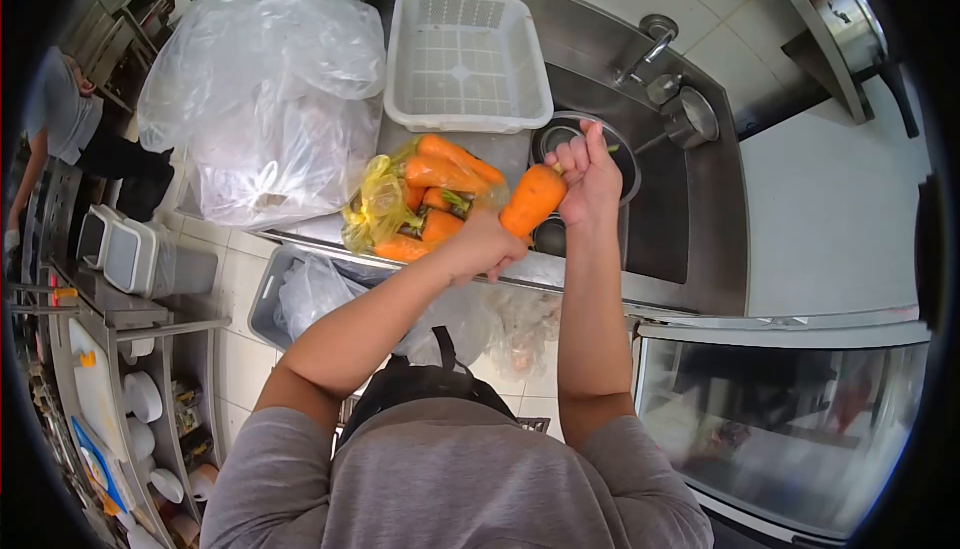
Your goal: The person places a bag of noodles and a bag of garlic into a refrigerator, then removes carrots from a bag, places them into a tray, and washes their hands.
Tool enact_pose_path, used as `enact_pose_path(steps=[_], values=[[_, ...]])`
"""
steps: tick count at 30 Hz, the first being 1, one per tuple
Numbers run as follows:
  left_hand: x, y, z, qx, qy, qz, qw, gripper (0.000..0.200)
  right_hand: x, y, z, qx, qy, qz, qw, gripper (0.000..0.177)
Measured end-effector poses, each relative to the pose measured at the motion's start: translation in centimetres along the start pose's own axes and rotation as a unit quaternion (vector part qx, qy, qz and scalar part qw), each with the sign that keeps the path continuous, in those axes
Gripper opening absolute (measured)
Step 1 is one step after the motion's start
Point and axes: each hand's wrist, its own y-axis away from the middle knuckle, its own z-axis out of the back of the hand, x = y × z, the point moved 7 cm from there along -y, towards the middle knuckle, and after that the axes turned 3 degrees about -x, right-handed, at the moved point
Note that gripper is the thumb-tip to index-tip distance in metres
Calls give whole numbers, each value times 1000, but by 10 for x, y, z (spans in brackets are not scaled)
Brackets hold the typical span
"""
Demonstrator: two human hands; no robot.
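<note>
Left hand (490, 243) wrapped round carrot (533, 200), right hand (589, 175) pinching its stem end

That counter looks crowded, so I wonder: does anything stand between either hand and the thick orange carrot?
Nothing visible: the left hand grips the thick orange carrot at its lower end, the right hand is at its stem end. The crumpled, translucent yellow plastic bag lies beside it.

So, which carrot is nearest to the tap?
The carrot held between the left hand and right hand; the other carrots lie farther left, with the yellow plastic bag.
</note>
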Motion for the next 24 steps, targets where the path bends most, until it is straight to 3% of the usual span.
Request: enact_pose_path(steps=[1, 2, 3, 4, 5, 6, 8, 9, 10, 11, 12, 13, 15, 17, 18, 19, 20, 21, 22, 24], values=[[16, 4, -17, 95, 145, 110, 979, 16, 1, 0, 3, 4, 16, 27, 1000, 24], [18, 6, -23, 96, 141, 108, 979, 16, 2, -2, 4, 7, 32, 53, 998, 25], [18, 15, -36, 125, 254, 135, 950, 14, -1, -2, 4, -27, 38, 61, 997, 27], [16, 21, -47, 152, 362, 161, 905, 14, -2, -7, 11, -29, 35, 63, 997, 27], [11, 24, -59, 192, 489, 214, 824, 19, -8, -13, 24, -24, -16, 51, 998, 27], [12, 20, -65, 194, 485, 215, 825, 19, -12, -18, 35, -20, -68, 40, 997, 27], [14, 9, -74, 191, 543, 241, 781, 19, -9, -23, 54, -33, -100, 53, 993, 27], [10, 2, -69, 194, 540, 240, 783, 19, -1, -23, 74, -81, -82, 61, 991, 26], [10, -14, -42, 107, 405, 171, 892, 18, 9, -19, 93, -132, -64, 67, 987, 25], [4, -30, -11, 18, 253, 95, 963, 18, 19, -13, 112, -178, -1, 70, 981, 20], [-1, -49, 21, -46, 151, 78, 984, 21, 25, -12, 135, -191, 87, 71, 975, 16], [-10, -65, 46, -56, 117, 87, 988, 19, 25, -10, 160, -207, 157, 41, 965, 14], [-36, -100, 96, -96, 13, 56, 994, 39, 25, -12, 197, -219, 227, 10, 949, 15], [-39, -129, 127, -125, 28, 64, 990, 49, 22, -12, 227, -256, 422, -46, 868, 24], [-31, -137, 134, -126, 28, 64, 990, 49, 18, -9, 226, -255, 422, -46, 869, 24], [-43, -134, 157, -279, -123, -55, 951, 55, 40, 0, 191, -244, 659, 186, 687, 27], [-59, -124, 168, -416, -268, -170, 852, 62, 34, 15, 143, -199, 800, 393, 408, 31], [-58, -116, 163, -406, -194, -225, 864, 56, 21, 10, 116, -107, 755, 321, 562, 34], [-57, -100, 155, -405, -200, -225, 864, 56, -3, 11, 86, -12, 679, 236, 695, 37], [-44, -73, 119, -225, -128, -168, 951, 48, -90, 24, 40, 144, 614, 101, 769, 36]])
